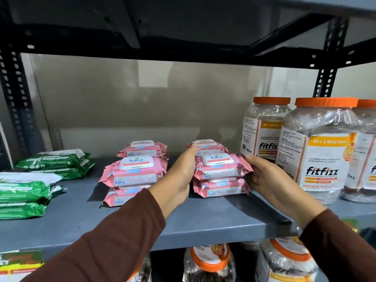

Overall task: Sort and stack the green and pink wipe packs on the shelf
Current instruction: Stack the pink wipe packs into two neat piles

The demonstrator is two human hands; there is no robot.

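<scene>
From the head view, your left hand lies flat with straight fingers against the left end of the right-hand pink stack, and your right hand curls its fingers round the right end of that stack's top front pack. So the stack sits squarely between your two hands, straight ahead on the grey shelf; each pack's long axis runs left to right, from one palm to the other. Both hands are equally near, though the right is crowded by the orange-lidded jars just beside it. A second pink stack stands to the left, and the green packs lie further left, well apart. I judge any squaring-up should press inward along that long axis.
</scene>
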